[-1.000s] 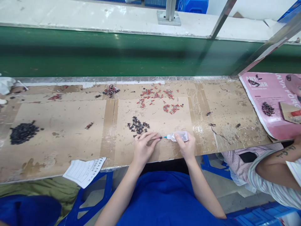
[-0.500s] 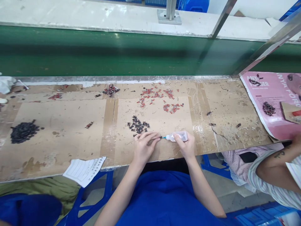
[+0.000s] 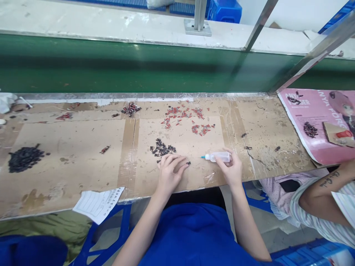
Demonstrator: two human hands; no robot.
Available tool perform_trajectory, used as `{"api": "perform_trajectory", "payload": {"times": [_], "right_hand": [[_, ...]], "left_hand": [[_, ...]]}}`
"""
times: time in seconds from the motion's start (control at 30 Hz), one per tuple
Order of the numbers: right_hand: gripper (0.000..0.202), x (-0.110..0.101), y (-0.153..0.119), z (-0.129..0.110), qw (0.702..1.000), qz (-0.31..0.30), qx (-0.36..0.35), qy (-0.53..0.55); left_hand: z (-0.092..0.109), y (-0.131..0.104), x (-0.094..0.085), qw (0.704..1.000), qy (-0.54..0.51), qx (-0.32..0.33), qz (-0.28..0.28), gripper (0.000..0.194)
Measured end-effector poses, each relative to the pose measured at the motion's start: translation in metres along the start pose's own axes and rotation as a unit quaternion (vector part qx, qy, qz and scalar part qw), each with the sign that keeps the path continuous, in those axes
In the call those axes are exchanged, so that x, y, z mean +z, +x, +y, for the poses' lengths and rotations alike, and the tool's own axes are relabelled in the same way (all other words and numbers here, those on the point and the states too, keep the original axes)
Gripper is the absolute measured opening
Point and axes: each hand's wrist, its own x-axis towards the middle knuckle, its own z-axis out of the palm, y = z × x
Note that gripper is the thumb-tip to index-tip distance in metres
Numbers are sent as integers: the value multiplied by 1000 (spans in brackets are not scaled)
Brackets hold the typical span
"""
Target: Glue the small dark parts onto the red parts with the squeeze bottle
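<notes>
Between the thumb and fingers of my left hand (image 3: 170, 170) is a small black part (image 3: 189, 163), its dark end poking out to the right. My right hand (image 3: 232, 167) is closed around a clear squeeze bottle (image 3: 220, 157) with a thin blue-green needle tip (image 3: 203, 157). The bottle lies sideways, its tip pointing left and standing apart from the black part. Just behind my left hand is a loose pile of small black and brass-coloured parts (image 3: 162, 147). Farther back, small red pieces with metal ends (image 3: 198, 112) are scattered in clusters.
Cardboard (image 3: 91, 147) covers the bench. A heap of black parts (image 3: 25, 158) is at left, a dark red pile (image 3: 131, 109) at the back. A paper slip (image 3: 98, 204) overhangs the front edge. At right, a co-worker's arm (image 3: 323, 188) is beside a pink poster (image 3: 307, 111).
My right hand has drawn the bottle to the right, so its tip has left the black part. My left hand stays almost in place, still pinching that part.
</notes>
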Motion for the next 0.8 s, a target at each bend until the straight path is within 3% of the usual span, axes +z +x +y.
{"api": "perform_trajectory", "payload": {"times": [0.07,0.17,0.23,0.3,0.43,0.57,0.7,0.8], "right_hand": [[47,-7,9,-2,994,14,-43,-95],[31,-5,28,-14,956,45,-179,-227],[21,8,44,-24,928,25,-254,-271],[14,25,62,-30,909,-28,-286,-301],[10,56,94,-31,892,-117,-271,-343],[11,61,102,-30,894,-166,-269,-319],[6,52,74,-41,934,-174,-244,-193],[8,49,38,-49,973,-171,-154,-35]], "left_hand": [[1,1,0,1000,2,-9,-11,10],[3,2,1,999,10,-23,-21,5],[3,1,2,999,5,-27,-22,6],[2,0,3,999,-16,-19,-24,7],[0,-1,2,996,-87,-22,-10,9],[5,1,-3,985,-155,-62,39,10],[15,6,-6,975,-186,-95,72,15],[21,9,-8,974,-183,-100,87,15]]}}
